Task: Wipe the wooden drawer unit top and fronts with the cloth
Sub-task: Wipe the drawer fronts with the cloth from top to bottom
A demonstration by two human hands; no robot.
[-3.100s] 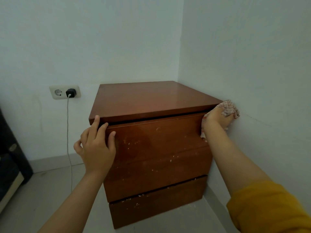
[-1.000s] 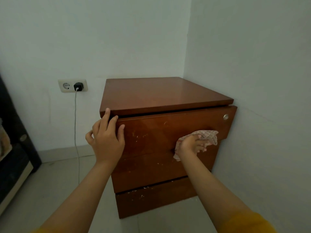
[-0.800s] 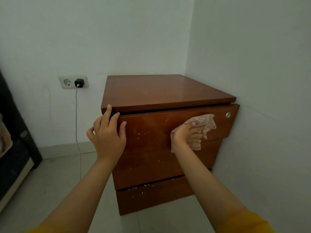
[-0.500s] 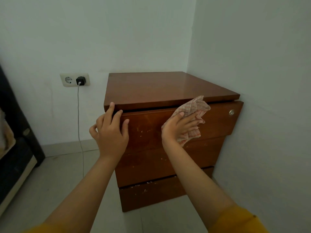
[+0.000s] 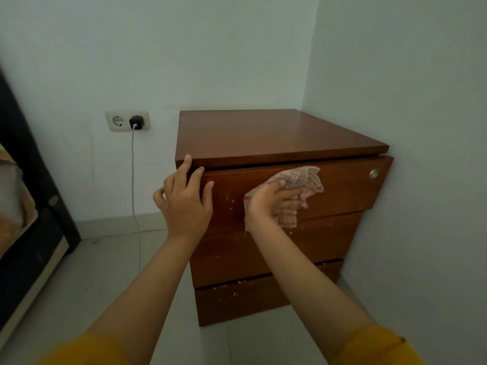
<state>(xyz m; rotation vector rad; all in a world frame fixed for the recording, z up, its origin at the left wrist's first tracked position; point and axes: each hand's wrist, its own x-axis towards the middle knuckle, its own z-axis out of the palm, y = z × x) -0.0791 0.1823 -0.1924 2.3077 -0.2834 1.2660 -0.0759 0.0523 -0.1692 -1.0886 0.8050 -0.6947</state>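
The wooden drawer unit (image 5: 276, 133) stands in the room corner, with a flat top and three drawer fronts. Pale specks dot the fronts. My left hand (image 5: 184, 201) rests on the unit's top left front corner, fingers straight against the edge of the top. My right hand (image 5: 266, 201) holds the checked cloth (image 5: 303, 177) bunched under its fingers and presses it on the top drawer front (image 5: 347, 185), left of centre. Part of the cloth sticks out above and below that hand.
A round metal lock (image 5: 373, 173) sits at the top drawer's right end. The right wall (image 5: 421, 127) is close beside the unit. A wall socket (image 5: 127, 121) holds a black charger whose cable (image 5: 133, 180) hangs to the tiled floor. Dark furniture (image 5: 26, 206) stands at the left.
My right hand brought the cloth from the unit's right side onto the top drawer front, moved it leftward and up, and now sits slightly lower. My left hand has stayed on the corner.
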